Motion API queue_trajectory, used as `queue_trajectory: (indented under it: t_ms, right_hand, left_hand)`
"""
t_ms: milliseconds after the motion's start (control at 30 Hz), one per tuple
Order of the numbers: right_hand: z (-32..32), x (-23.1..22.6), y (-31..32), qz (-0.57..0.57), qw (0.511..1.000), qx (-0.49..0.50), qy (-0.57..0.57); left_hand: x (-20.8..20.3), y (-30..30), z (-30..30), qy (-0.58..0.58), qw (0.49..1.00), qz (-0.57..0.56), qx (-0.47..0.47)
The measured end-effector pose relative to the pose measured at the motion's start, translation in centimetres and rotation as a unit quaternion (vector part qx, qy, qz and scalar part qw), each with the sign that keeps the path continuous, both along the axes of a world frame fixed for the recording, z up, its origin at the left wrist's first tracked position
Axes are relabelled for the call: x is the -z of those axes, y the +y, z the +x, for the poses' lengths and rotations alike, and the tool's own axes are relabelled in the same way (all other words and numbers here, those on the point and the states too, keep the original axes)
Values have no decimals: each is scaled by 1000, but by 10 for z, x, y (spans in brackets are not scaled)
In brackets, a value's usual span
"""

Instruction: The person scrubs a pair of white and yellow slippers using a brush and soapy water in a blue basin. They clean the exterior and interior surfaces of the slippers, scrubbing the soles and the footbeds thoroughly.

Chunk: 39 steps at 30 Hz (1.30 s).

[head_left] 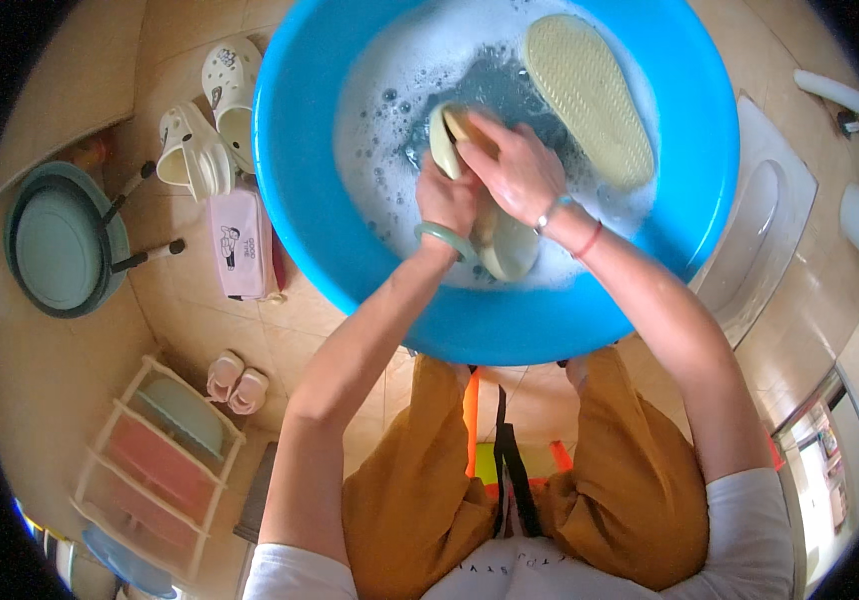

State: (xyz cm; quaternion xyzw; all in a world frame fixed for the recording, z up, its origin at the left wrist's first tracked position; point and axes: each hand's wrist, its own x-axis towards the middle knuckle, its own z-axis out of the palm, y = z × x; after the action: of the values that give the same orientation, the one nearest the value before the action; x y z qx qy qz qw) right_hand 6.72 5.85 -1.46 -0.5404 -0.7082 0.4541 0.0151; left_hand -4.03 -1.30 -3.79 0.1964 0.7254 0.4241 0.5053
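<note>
Over a big blue basin [695, 130] of sudsy water, both my hands are on a pale yellow slipper [512, 252], held tilted. My left hand [447, 198], with a green bangle on its wrist, is closed round the slipper's middle from the near left side. My right hand [525, 172] is bent over the slipper's upper part, its fingers pressed at the opening and slightly blurred. Whether anything small lies under those fingers is hidden. A second pale yellow slipper [590, 100] floats sole up in the suds at the basin's right.
White clogs [195, 155], a pink box-shaped bag [240, 245] and stacked basins [58, 240] are left of the basin. Pink shoes [238, 382] stand by a rack [155, 450] nearer to me. To the right a white squat toilet [765, 200] is set in the tiled floor.
</note>
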Motion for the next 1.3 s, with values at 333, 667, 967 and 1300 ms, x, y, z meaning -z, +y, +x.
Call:
queue_trajectory:
  t_ms: [333, 667, 967, 1300]
  right_hand:
    - [5, -25, -17, -12, 999, 23, 20]
    - [-19, -15, 24, 3, 998, 60, -35]
    - [5, -10, 9, -5, 996, 87, -10]
    - [16, -23, 4, 150, 978, 3, 147]
  left_hand:
    - [0, -8, 2, 31, 998, 61, -13]
    - [-16, 4, -1, 92, 994, 54, 15]
    - [-39, 4, 5, 101, 990, -8, 99]
    - [-56, 22, 6, 173, 980, 10, 98]
